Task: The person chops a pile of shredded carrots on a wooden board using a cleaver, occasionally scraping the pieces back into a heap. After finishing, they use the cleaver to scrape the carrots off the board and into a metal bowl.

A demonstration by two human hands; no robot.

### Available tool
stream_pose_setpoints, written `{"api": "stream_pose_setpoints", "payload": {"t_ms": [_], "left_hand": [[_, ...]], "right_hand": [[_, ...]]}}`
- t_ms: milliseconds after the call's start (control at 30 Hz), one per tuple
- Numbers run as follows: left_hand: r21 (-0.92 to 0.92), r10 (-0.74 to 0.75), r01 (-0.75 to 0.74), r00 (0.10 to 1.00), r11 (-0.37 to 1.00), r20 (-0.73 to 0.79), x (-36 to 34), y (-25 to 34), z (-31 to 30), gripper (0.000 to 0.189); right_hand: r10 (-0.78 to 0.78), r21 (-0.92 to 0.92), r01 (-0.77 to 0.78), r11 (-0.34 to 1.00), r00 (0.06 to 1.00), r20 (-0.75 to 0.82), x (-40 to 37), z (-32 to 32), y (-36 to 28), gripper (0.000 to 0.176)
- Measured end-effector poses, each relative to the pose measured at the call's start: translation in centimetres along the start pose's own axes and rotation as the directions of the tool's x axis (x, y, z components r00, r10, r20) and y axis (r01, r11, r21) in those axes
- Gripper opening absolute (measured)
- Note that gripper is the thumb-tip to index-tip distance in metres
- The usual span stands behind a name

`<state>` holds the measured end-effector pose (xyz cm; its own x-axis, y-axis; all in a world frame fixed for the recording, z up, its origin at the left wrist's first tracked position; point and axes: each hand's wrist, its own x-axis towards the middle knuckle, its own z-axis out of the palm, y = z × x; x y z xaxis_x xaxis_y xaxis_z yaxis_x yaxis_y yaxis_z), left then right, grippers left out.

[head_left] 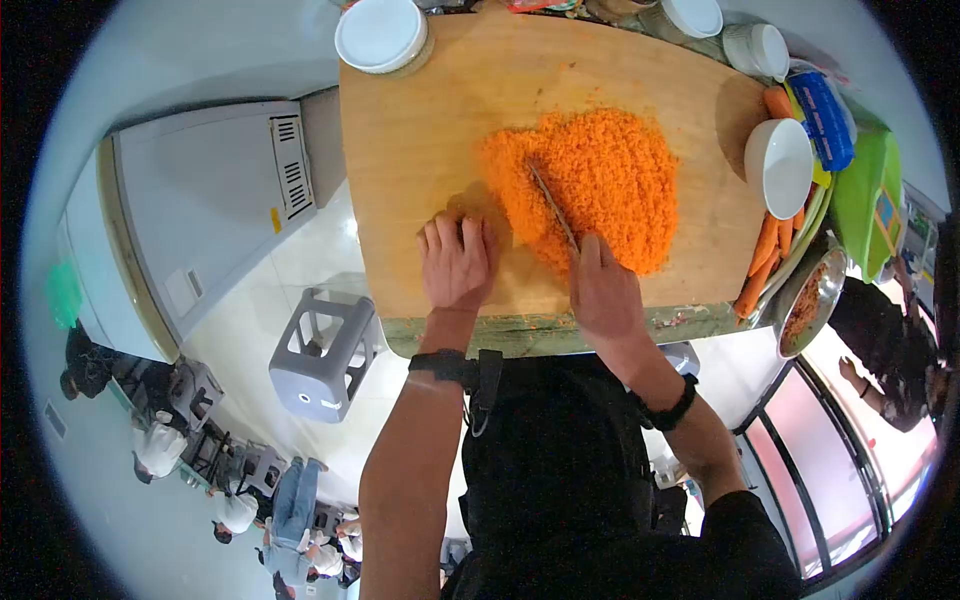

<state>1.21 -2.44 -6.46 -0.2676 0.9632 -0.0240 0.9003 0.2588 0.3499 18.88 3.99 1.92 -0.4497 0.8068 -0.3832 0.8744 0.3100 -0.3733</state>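
My right hand (607, 290) is closed around the handle of a knife (552, 205), whose blade lies in a wide heap of finely chopped carrot (620, 180). The blade is seen nearly edge-on and points away from me to the upper left. My left hand (458, 262) rests on the wooden cutting board (410, 140), left of the heap, with its fingers bent a little and slightly apart. Nothing shows in it. Loose orange bits lie around the heap's edges.
A white-lidded tub (380, 35) stands at the board's far left corner. On the right are a white bowl (780, 168), whole carrots (765, 250) and a metal bowl (812, 305) of chopped food. A grey stool (325, 355) stands at left below; people are in the background.
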Motion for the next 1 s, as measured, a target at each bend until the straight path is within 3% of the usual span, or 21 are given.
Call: {"api": "stream_pose_setpoints", "payload": {"t_ms": [100,233,333,433,500,633,700,800,933,1000], "left_hand": [[0.051,0.010,-0.010,1.000,0.999,0.005,0.0,-0.1,0.1,0.023],[0.016,-0.025,0.024,0.996,1.000,0.090,-0.4,0.1,-0.1,0.022],[0.002,-0.018,0.018,1.000,1.000,0.001,0.7,-0.2,0.1,0.022],[0.066,0.030,-0.027,0.998,0.997,-0.047,0.2,-0.1,-0.2,0.018],[-0.019,-0.010,0.011,0.999,1.000,0.045,0.0,0.0,-0.3,0.021],[0.022,-0.009,0.009,1.000,1.000,0.015,0.1,0.0,-0.2,0.021],[0.019,-0.005,0.004,1.000,1.000,0.009,0.0,0.1,-0.1,0.021],[0.019,0.030,-0.029,0.995,0.999,-0.100,0.3,0.0,0.0,0.018],[-0.011,0.033,-0.035,0.993,0.999,-0.118,-0.1,-0.1,0.0,0.017],[-0.029,0.008,-0.012,0.991,0.999,-0.136,0.2,0.0,0.2,0.015]], "right_hand": [[0.084,0.071,-0.084,0.994,0.996,0.016,-0.6,-2.2,-0.4,0.013],[0.063,0.104,-0.071,0.992,0.995,0.080,-1.0,-1.2,-1.2,0.016],[0.041,0.044,-0.043,0.998,0.998,0.049,0.5,-0.5,-1.1,0.015],[0.100,0.131,-0.113,0.985,0.989,0.105,-0.2,-1.6,-1.4,0.017],[-0.046,0.077,0.047,0.996,0.999,-0.012,-0.2,-0.2,-1.1,0.016],[0.063,0.061,-0.071,0.996,0.990,0.123,0.0,-1.1,-1.4,0.016],[0.032,0.099,-0.034,0.995,0.999,0.015,-0.5,-1.8,-1.9,0.017],[0.027,0.071,-0.032,0.997,0.997,0.069,0.1,0.7,-1.6,0.017],[0.057,0.088,-0.067,0.994,0.992,0.117,-0.5,-1.7,-2.3,0.016],[-0.005,0.126,-0.001,0.992,0.999,0.051,-0.7,-2.5,-3.2,0.016]]}}
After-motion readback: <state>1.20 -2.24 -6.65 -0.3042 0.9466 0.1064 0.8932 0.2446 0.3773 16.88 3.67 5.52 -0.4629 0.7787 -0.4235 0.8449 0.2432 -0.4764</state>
